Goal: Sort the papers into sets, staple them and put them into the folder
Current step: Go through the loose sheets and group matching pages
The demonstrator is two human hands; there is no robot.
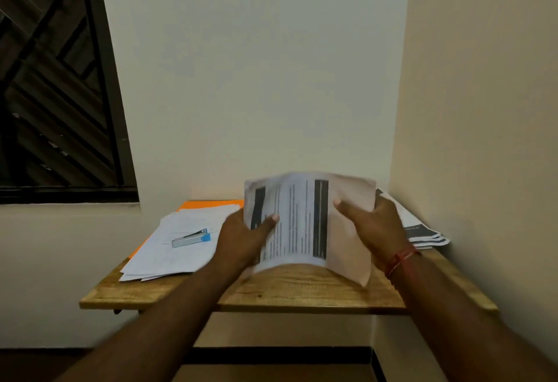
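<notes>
At centre frame, a bowed set of papers (302,218) is gripped at its side edges by left hand (246,235) and right hand (373,224), probably for squaring before stapling.

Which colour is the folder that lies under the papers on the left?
Orange; the folder peeks out beneath the paper pile, clearest in the head view.

Both hands (241,236) (377,224) grip blurry, prob. printed papers (305,221) above desk (302,294).
</notes>
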